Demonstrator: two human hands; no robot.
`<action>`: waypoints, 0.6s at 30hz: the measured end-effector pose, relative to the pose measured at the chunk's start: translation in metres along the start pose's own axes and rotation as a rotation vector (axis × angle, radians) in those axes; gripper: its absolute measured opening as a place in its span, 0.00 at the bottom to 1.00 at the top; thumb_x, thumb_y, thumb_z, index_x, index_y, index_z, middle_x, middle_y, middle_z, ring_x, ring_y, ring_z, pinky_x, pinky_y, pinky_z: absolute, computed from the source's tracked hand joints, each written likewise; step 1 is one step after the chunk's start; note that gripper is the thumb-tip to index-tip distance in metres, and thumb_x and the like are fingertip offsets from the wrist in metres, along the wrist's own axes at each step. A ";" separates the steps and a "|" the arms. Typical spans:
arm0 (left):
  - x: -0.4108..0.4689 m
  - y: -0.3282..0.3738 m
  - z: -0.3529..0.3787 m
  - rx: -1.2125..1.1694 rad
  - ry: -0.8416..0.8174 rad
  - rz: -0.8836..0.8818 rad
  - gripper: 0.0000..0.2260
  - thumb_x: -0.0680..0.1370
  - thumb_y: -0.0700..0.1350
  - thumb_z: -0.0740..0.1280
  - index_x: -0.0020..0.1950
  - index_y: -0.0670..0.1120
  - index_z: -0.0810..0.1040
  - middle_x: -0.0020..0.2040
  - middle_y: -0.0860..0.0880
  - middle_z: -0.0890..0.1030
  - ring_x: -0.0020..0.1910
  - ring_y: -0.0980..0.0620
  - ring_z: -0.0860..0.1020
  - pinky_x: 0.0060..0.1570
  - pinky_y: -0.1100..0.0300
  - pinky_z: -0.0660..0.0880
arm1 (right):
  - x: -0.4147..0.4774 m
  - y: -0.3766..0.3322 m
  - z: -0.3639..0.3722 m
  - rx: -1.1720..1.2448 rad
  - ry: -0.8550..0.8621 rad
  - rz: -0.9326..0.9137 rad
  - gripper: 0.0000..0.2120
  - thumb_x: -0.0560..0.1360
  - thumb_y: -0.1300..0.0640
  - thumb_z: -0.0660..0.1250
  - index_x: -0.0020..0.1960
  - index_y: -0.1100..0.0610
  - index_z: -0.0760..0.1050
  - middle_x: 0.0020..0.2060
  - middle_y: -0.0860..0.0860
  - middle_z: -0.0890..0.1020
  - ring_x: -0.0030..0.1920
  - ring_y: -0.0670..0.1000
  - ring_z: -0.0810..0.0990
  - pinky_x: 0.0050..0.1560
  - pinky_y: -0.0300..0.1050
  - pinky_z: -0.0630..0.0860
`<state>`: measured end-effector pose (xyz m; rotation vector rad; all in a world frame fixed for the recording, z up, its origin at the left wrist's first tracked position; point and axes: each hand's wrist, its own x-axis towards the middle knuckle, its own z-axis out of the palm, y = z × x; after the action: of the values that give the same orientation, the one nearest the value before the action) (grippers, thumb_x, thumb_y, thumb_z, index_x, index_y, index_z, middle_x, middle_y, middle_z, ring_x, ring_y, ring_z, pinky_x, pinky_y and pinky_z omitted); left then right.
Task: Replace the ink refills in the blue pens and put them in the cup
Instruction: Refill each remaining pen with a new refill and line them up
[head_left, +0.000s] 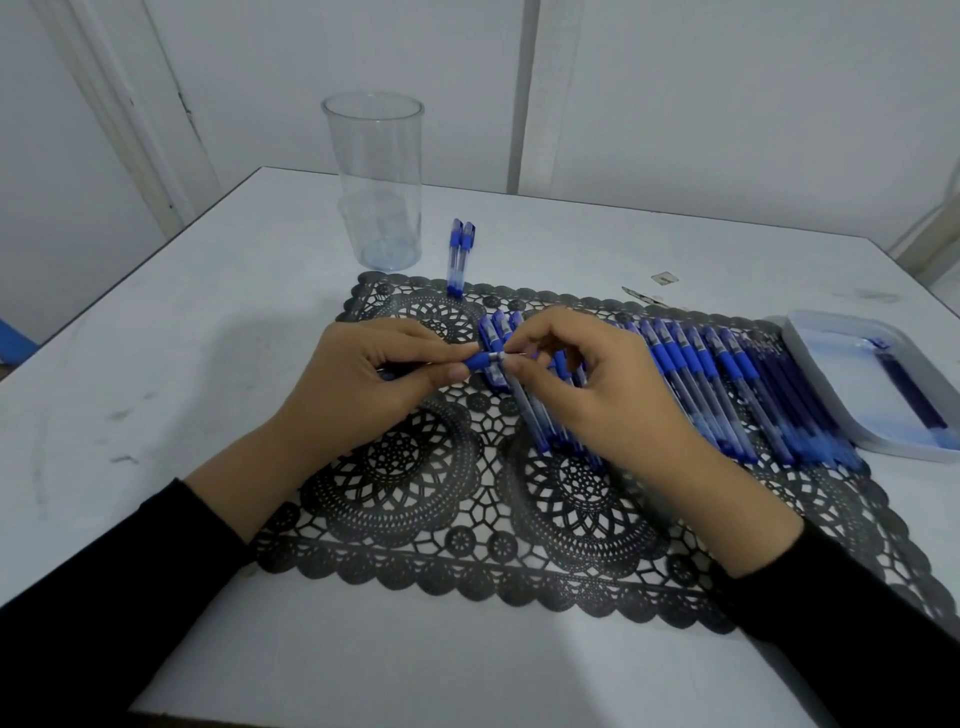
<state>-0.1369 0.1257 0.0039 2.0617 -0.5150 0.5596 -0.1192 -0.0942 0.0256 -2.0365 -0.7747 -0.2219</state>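
Gripping of one blue pen (480, 359) is recorded: the barrel is enclosed by the curled fingers of the left hand (363, 374), and the metal tip end is pinched narrowly by thumb and forefinger of the right hand (587, 384). This is judged to be a hold for unscrewing. The row of pens (691, 364) lies just under the right fingers. The cup (376, 156) stands empty, well beyond the left fingertips. The tray (810, 332) is set far right of the right fingers.

Blue pens (675, 374), black lace-patterned mat (467, 519) (clear cup (376, 182)), white table (156, 364)
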 end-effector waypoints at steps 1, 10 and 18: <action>0.000 0.000 0.000 0.002 -0.002 0.004 0.13 0.72 0.46 0.74 0.55 0.44 0.85 0.46 0.53 0.85 0.44 0.56 0.83 0.47 0.64 0.79 | 0.000 0.000 0.000 -0.010 0.002 0.005 0.03 0.77 0.57 0.70 0.47 0.56 0.80 0.36 0.44 0.79 0.37 0.40 0.74 0.39 0.29 0.68; 0.000 0.000 -0.001 0.002 0.000 0.014 0.13 0.72 0.45 0.74 0.55 0.44 0.84 0.46 0.54 0.85 0.43 0.57 0.83 0.45 0.66 0.78 | 0.003 0.000 0.002 -0.054 -0.009 -0.006 0.05 0.78 0.56 0.68 0.47 0.56 0.81 0.34 0.48 0.80 0.34 0.41 0.73 0.35 0.31 0.67; 0.001 0.000 -0.003 0.000 -0.006 0.000 0.14 0.72 0.46 0.73 0.56 0.44 0.84 0.46 0.54 0.85 0.43 0.56 0.83 0.46 0.64 0.78 | 0.003 0.003 0.008 -0.125 0.001 -0.038 0.05 0.78 0.55 0.68 0.51 0.54 0.81 0.39 0.47 0.81 0.40 0.45 0.77 0.42 0.41 0.75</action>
<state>-0.1365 0.1278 0.0055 2.0634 -0.5187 0.5540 -0.1160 -0.0874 0.0206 -2.1398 -0.8172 -0.3001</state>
